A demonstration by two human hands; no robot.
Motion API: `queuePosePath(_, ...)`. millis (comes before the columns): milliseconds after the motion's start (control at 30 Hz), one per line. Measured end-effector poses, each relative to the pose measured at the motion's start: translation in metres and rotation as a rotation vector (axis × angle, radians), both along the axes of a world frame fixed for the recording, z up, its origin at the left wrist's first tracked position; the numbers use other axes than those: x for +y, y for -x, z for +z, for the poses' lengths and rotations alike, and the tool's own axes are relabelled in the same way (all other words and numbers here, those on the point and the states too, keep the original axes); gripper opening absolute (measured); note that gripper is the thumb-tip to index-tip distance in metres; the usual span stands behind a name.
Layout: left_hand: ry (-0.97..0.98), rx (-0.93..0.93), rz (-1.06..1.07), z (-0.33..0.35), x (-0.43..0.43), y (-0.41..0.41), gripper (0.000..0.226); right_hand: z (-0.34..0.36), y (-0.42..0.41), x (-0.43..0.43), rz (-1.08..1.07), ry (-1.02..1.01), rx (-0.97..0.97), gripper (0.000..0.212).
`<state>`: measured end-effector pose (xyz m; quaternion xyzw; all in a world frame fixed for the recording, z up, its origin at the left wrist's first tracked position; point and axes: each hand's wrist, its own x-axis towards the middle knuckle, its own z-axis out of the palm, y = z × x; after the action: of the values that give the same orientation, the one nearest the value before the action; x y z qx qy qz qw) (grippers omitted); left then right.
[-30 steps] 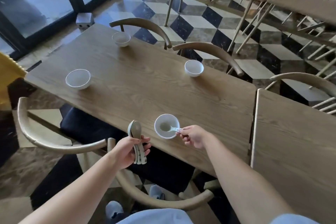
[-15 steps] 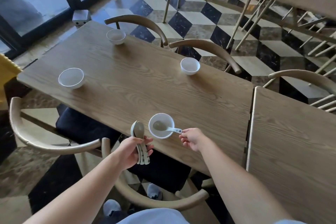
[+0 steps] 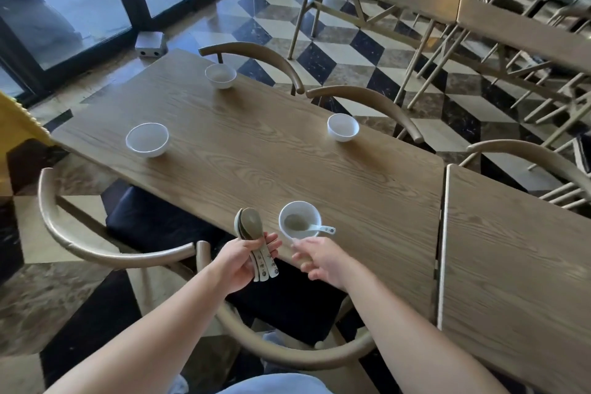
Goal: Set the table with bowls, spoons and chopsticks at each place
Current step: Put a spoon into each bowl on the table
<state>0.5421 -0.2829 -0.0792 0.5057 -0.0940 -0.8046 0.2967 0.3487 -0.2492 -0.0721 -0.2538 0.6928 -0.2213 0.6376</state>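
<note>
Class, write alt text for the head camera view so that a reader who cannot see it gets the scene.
A person's left hand holds a stack of spoons while the empty right hand hovers by the near bowl, which holds one spoon. Three more bowls, all without spoons, sit on the wooden table; no chopsticks are visible.

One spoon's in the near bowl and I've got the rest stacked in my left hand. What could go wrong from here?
The near bowl sits close to the table edge, and the spoon handle pokes over its rim toward your right hand; a careless pass could knock it. The stacked spoons in your left hand are pinched only at the handles and could slide apart. The far bowls need a long reach.
</note>
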Motion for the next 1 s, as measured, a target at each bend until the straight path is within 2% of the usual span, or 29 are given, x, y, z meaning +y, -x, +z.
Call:
queuePosePath(67, 0.011, 0.019, 0.040, 0.001, -0.002, -0.027, 0.017, 0.006, -0.040, 0.003, 0.230, -0.038, -0.167, 0.034)
queuePosePath(133, 0.013, 0.042, 0.108, 0.002, -0.003, -0.063, 0.014, 0.000, -0.081, 0.000, 0.312, -0.031, -0.215, 0.029)
queuePosePath(300, 0.008, 0.080, 0.204, 0.008, 0.000, -0.186, 0.022, 0.002, -0.199, -0.017, 0.377, 0.007, -0.231, 0.007)
queuePosePath(533, -0.011, 0.142, 0.214, 0.022, 0.004, -0.329, 0.037, 0.018, -0.318, -0.041, 0.398, 0.047, -0.313, 0.006)
queuePosePath(767, -0.002, 0.185, 0.368, 0.014, -0.018, -0.364, 0.036, 0.033, -0.350, -0.076, 0.185, 0.119, -0.316, 0.008)
queuePosePath(1000, 0.014, 0.182, 0.226, 0.002, -0.060, -0.372, 0.036, 0.027, -0.319, -0.123, -0.109, 0.121, -0.286, 0.011)
